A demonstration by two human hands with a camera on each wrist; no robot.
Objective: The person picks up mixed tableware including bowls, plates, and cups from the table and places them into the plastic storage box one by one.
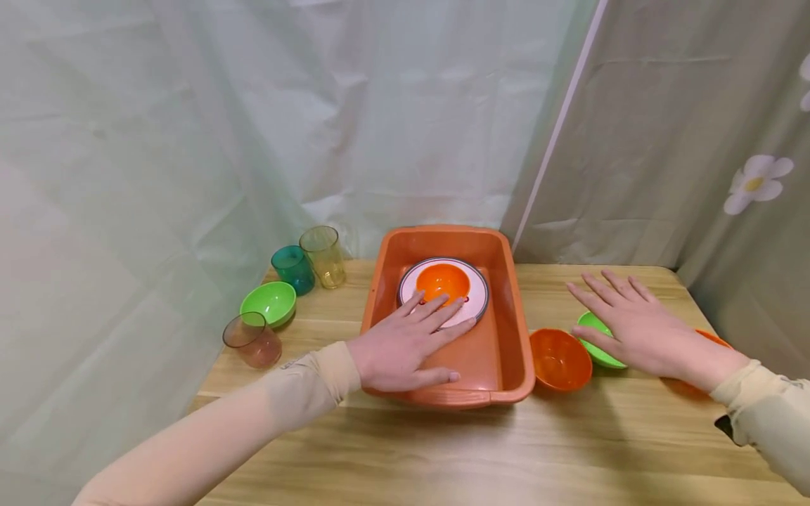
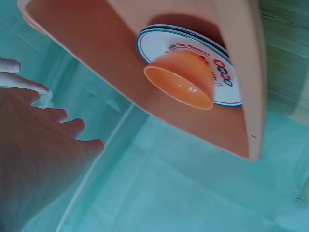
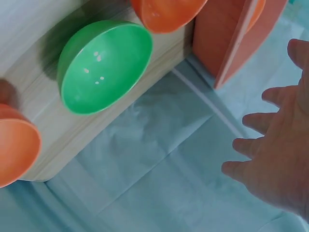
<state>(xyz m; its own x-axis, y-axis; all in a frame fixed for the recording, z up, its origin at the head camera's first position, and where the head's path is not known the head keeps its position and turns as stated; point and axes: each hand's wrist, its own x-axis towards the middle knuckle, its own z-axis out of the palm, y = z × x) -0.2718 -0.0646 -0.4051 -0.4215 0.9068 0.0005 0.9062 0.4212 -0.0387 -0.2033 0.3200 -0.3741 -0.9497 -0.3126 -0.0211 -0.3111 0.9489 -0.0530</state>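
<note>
- left hand: fingers spread, grasping nothing, over the tub;
- right hand: fingers spread, grasping nothing, near a green bowl;
- orange bowl: on plates inside the tub

Pale sheeting behind wood-grain table; white flower print at right.

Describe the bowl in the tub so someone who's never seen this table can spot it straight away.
Look for the big tub midway across the table. Toward its far end lie stacked white plates with dark rims. The bowl sits on them, bright orange; the other orange bowls are outside, to the tub's right.
</note>
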